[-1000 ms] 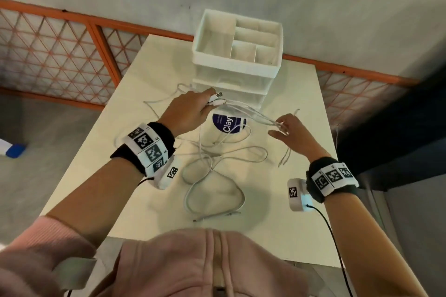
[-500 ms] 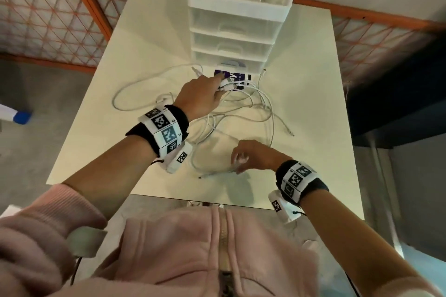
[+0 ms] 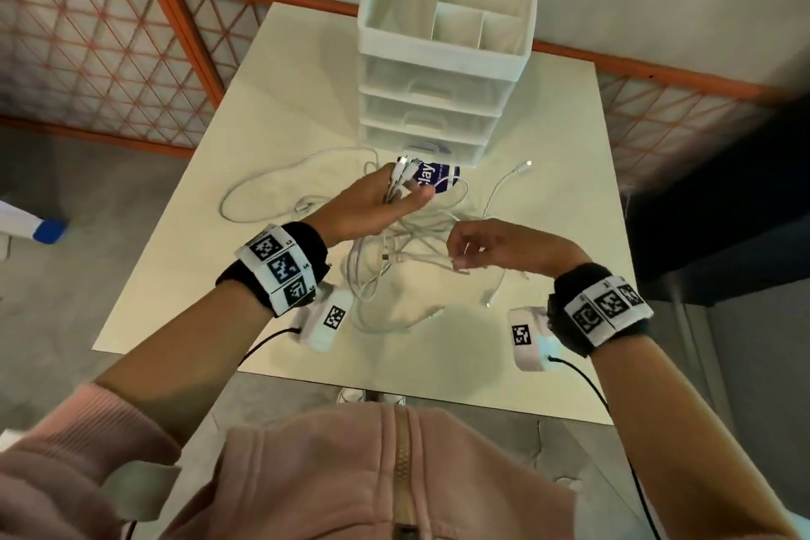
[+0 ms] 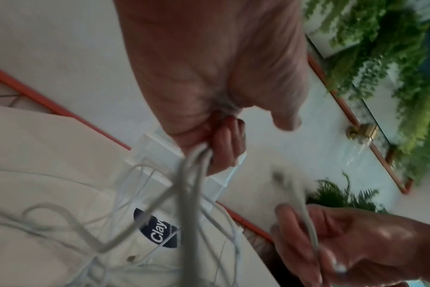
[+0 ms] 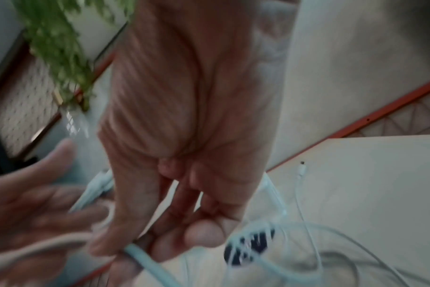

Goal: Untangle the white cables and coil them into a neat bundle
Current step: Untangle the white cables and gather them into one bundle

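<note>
A tangle of white cables (image 3: 407,241) lies on the cream table (image 3: 307,101) and hangs up from it. My left hand (image 3: 385,197) is raised over the table's middle and grips a bunch of cable ends, whose plugs (image 3: 401,169) stick out above the fist; several strands (image 4: 192,174) drop from it. My right hand (image 3: 477,246) is lifted beside it on the right and pinches one cable (image 5: 140,254) between thumb and fingers. One loose plug (image 3: 526,164) lies on the table at the right.
A white drawer organiser (image 3: 442,66) stands at the table's far middle, a dark blue round label (image 3: 434,180) just before it. An orange lattice railing (image 3: 109,57) and a wall run behind. The table's front edge is close to my body.
My right hand has left the table near the front edge and risen toward the left hand with a cable pinched in it. The left hand has lifted its bunch of ends slightly.
</note>
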`<action>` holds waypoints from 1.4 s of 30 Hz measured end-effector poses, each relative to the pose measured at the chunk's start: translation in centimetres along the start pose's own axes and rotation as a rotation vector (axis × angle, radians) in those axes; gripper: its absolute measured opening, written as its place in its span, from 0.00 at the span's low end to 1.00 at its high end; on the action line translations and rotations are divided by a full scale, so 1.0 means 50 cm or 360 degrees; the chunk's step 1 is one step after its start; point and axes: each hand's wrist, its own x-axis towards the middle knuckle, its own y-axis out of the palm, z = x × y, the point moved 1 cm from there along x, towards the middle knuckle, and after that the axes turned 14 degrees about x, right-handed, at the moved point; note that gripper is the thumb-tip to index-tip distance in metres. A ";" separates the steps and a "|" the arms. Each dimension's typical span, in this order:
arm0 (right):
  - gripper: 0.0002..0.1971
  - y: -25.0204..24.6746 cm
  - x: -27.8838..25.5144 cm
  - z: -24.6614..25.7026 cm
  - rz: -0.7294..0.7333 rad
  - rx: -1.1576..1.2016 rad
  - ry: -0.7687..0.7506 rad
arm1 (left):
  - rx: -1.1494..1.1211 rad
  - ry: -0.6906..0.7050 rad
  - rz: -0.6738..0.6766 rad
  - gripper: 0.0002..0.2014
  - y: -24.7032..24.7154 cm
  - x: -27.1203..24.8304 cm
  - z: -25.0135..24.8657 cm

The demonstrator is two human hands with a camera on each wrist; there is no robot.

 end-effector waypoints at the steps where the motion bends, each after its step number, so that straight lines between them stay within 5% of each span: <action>1: 0.03 -0.014 -0.012 0.014 -0.0078 0.0093 -0.0051 | -0.0179 0.0027 0.0010 0.24 -0.006 -0.006 -0.008; 10: 0.03 -0.008 0.007 0.120 -0.0408 0.0291 -0.0449 | -0.0586 0.0229 -0.0191 0.11 -0.016 0.003 -0.066; 14: 0.07 0.015 0.024 0.134 -0.0366 0.0245 -0.0377 | -0.0764 0.0144 -0.0333 0.13 -0.014 0.009 -0.085; 19: 0.25 0.031 0.035 0.151 -0.0416 0.0222 -0.0381 | -0.0919 0.0175 -0.0261 0.17 -0.019 0.013 -0.098; 23: 0.09 0.038 0.049 0.151 -0.0345 0.0178 -0.0329 | -0.1203 0.0327 -0.0186 0.17 -0.050 0.007 -0.130; 29: 0.17 -0.012 0.038 0.096 -0.0500 -0.0183 -0.0172 | -0.1174 0.0507 -0.0392 0.17 -0.122 -0.015 -0.135; 34: 0.17 -0.068 0.012 0.060 -0.0791 -0.0427 -0.0089 | -0.0580 0.0309 -0.0695 0.20 -0.154 -0.039 -0.123; 39: 0.13 -0.065 -0.008 0.149 -0.0794 -0.0302 -0.0390 | 0.0330 0.0226 -0.0131 0.13 -0.108 -0.043 -0.109; 42: 0.11 -0.066 -0.014 0.189 -0.0814 -0.0269 -0.0508 | 0.0356 0.0189 -0.0177 0.23 -0.086 -0.033 -0.105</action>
